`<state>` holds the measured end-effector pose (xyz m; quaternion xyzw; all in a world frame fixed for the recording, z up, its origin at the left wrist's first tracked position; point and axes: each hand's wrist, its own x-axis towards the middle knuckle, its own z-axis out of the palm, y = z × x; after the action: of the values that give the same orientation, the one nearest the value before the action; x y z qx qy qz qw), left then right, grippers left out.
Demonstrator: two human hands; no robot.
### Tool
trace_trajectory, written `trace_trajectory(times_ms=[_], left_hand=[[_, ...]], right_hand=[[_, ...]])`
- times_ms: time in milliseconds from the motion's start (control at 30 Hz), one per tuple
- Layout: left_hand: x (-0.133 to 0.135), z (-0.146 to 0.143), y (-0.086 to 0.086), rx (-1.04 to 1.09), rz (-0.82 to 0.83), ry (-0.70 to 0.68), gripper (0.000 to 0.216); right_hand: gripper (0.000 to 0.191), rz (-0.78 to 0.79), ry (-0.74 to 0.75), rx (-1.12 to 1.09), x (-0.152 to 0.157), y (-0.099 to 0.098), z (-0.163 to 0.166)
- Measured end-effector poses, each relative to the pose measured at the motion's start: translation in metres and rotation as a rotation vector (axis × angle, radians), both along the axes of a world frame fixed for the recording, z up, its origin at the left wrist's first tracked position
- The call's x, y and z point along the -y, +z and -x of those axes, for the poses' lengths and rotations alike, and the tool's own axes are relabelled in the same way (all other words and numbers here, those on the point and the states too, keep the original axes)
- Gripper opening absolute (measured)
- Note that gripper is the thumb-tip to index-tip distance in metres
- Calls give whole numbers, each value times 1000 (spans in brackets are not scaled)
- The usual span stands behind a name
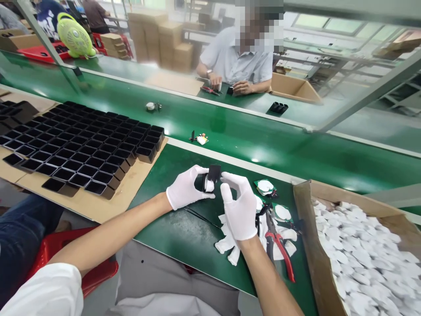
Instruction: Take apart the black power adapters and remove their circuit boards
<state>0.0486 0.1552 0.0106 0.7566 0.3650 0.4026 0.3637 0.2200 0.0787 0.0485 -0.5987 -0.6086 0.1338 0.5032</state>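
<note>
Running across the whole width in front of me, the green conveyor belt (230, 127) carries a few stray bits, and beyond it a co-worker (230, 57) in a pale shirt sits with both hands on the far bench. To my left, a cardboard sheet (138, 175) bears a dense grid of black square housings (82, 145), open side up. On my right stands a cardboard box (304, 228) heaped with white pads (362, 245). Between them lies the dark green work mat (184, 237), just under my arms. Red-handled pliers (278, 243) rest on it beside the box, among loose white scraps (226, 243).

Both my hands wear white gloves. My left hand (184, 188) is closed around the small black part (210, 177), cupping it from the left. My right hand (238, 206) pinches the same part from the other side with thumb and forefinger. The part sits between my two hands, raised above the mat, near its far edge by the belt.
</note>
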Motion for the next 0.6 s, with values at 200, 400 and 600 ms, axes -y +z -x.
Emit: trace_trajectory(times_ms=[200, 400, 600], left_hand=[[0, -2, 9, -67, 130, 125, 65], [3, -8, 6, -149, 113, 94, 45], [-23, 15, 14, -294, -15, -46, 55]], right_hand=[[31, -58, -59, 353, 1, -16, 9], [32, -32, -18, 557, -4, -30, 9], [34, -55, 56, 570, -12, -38, -2]])
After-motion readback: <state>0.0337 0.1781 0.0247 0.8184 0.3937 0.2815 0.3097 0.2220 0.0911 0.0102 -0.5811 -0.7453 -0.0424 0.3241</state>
